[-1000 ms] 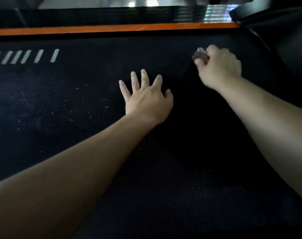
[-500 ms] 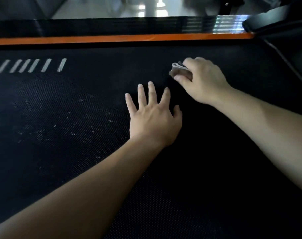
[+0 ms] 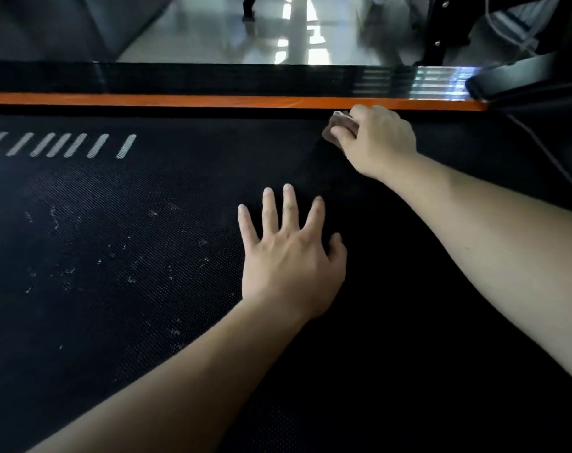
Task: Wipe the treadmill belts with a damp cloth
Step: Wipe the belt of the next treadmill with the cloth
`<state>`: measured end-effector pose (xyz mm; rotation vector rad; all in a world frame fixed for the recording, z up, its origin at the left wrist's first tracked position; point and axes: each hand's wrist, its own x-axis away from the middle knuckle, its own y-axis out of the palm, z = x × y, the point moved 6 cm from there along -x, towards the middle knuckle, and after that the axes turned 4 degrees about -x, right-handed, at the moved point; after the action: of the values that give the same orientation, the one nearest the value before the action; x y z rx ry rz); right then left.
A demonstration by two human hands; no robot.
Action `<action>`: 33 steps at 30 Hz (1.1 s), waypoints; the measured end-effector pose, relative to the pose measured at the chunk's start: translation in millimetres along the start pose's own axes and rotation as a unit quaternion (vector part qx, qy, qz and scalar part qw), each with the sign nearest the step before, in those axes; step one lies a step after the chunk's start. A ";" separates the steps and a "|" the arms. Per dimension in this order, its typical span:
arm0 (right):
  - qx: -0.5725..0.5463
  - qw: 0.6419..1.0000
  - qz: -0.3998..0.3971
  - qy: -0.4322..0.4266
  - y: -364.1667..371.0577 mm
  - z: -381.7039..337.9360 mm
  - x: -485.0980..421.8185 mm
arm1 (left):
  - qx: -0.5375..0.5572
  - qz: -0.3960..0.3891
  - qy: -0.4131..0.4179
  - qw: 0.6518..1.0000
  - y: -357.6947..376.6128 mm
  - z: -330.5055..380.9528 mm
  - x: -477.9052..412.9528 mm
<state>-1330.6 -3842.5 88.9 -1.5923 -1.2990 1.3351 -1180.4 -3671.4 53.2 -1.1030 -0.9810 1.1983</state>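
The black textured treadmill belt (image 3: pixel 121 263) fills most of the view, with pale dust specks on its left half and darker, cleaner surface to the right. My left hand (image 3: pixel 289 256) lies flat on the belt near the middle, fingers spread and straight. My right hand (image 3: pixel 376 138) grips a small bunched brownish cloth (image 3: pixel 338 125) and presses it on the belt at the far edge, just below the orange strip. Most of the cloth is hidden under my fingers.
An orange strip (image 3: pixel 180 100) and a glossy black side rail (image 3: pixel 212 78) run along the belt's far edge. White slanted marks (image 3: pixel 65 144) are printed at the far left. A black frame part (image 3: pixel 520 81) stands at the far right. Shiny floor (image 3: pixel 261 31) lies beyond.
My right hand has slid the cloth over the belt, first towards my left hand, then back out to the far edge beside the orange strip. My left hand has stayed flat. The view tilted up.
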 end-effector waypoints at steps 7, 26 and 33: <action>0.019 0.991 0.037 0.129 -23.1 83.6 -13.2 | 0.006 -0.042 -0.016 0.999 -6.9 15.4 -10.2; 0.008 0.998 -0.022 -0.052 -28.3 48.7 58.4 | -0.007 -0.013 -0.005 1.000 8.4 30.9 -12.3; 0.014 0.996 0.023 0.090 -49.0 82.4 57.8 | -0.016 -0.009 0.000 1.000 9.1 31.9 -10.3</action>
<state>-1424.3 -3781.8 97.4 -1.6897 -1.1365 1.1999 -1214.5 -3677.6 50.7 -1.1167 -1.0103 1.1708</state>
